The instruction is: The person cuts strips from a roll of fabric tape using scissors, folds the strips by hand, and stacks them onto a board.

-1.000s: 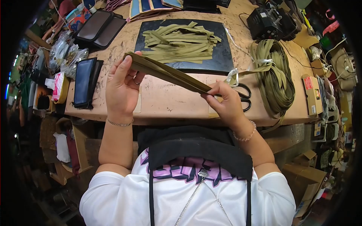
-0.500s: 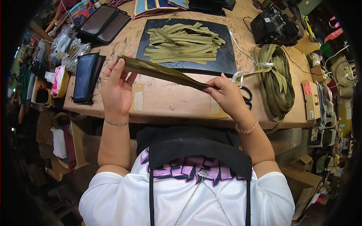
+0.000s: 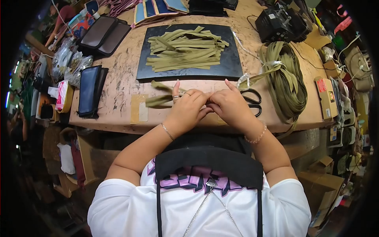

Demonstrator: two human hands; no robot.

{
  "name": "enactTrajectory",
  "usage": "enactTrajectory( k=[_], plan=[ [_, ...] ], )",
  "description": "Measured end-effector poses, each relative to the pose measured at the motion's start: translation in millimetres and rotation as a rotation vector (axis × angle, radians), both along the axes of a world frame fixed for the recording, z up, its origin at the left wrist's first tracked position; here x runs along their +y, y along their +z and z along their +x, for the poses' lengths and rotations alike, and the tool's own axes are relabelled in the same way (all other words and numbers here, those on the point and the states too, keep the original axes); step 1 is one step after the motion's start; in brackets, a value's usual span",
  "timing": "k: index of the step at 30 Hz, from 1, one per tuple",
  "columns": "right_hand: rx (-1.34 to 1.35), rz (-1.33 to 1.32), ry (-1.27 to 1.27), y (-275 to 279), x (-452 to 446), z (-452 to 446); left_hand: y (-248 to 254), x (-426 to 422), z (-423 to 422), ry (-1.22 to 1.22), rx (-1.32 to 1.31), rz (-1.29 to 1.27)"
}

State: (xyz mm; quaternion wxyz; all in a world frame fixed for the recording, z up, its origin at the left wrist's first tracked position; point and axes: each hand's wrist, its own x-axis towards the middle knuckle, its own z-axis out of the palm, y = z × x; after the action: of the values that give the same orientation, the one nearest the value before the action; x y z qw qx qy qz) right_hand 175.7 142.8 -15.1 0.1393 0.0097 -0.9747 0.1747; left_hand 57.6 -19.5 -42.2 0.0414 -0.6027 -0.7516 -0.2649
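My left hand (image 3: 186,106) and my right hand (image 3: 228,103) meet above the front of the table, fingertips close together. Both are closed on an olive zipper tape strip (image 3: 157,102), whose loose end splits in two to the left of my left hand. The part between my fingers is hidden. Beyond my hands, a pile of cut olive zipper strips (image 3: 185,49) lies on a black board (image 3: 142,73). Just right of my right hand are the black scissors handles (image 3: 258,106). A large tied coil of olive zipper tape (image 3: 290,87) rests farther right.
Dark wallet-like pieces (image 3: 90,91) lie at the left, near a yellow tissue box (image 3: 65,96) and clear plastic bags. A black device (image 3: 278,25) with a cord stands at the back right. A small cardboard box (image 3: 325,98) sits by the right edge.
The strip was stretched between my two hands. My left hand has moved right to meet my right hand, and the strip's end now hangs loose at the left.
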Motion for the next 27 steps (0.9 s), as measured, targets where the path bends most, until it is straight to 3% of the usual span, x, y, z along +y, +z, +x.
enactTrajectory(
  k=[4, 7, 10, 11, 14, 16, 22, 23, 26, 27],
  plan=[
    [-0.037, 0.069, -0.046, -1, 9, 12, -1, 9, 3, -0.024, -0.115, 0.02],
    [0.125, 0.084, -0.099, 12, 10, 20, 7, 12, -2, 0.012, -0.317, -0.061],
    [0.011, 0.017, -0.322, 17, 25, 37, 19, 11, -23, 0.066, -0.464, -0.202],
    [-0.062, 0.077, -0.326, 10, 38, 47, 24, 12, -35, 0.08, -0.629, -0.282],
    [-0.241, 0.206, -0.347, -14, 71, 73, 15, 10, -55, 0.064, -1.016, -0.081],
    [-0.304, 0.22, -0.365, -17, 70, 82, 27, 11, -60, 0.09, -1.088, -0.084],
    [-0.334, -0.228, -0.343, -17, 37, 91, 39, 21, -71, 0.126, -1.203, -0.083],
    [-0.538, -0.382, -0.357, -2, 34, 89, 39, 22, -73, 0.126, -1.224, -0.069],
    [-0.368, -1.257, -0.189, -27, 24, 99, 42, 24, -73, 0.127, -1.273, -0.035],
    [-0.394, -1.389, -0.191, -26, 19, 99, 45, 25, -73, 0.126, -1.277, -0.026]
  ],
)
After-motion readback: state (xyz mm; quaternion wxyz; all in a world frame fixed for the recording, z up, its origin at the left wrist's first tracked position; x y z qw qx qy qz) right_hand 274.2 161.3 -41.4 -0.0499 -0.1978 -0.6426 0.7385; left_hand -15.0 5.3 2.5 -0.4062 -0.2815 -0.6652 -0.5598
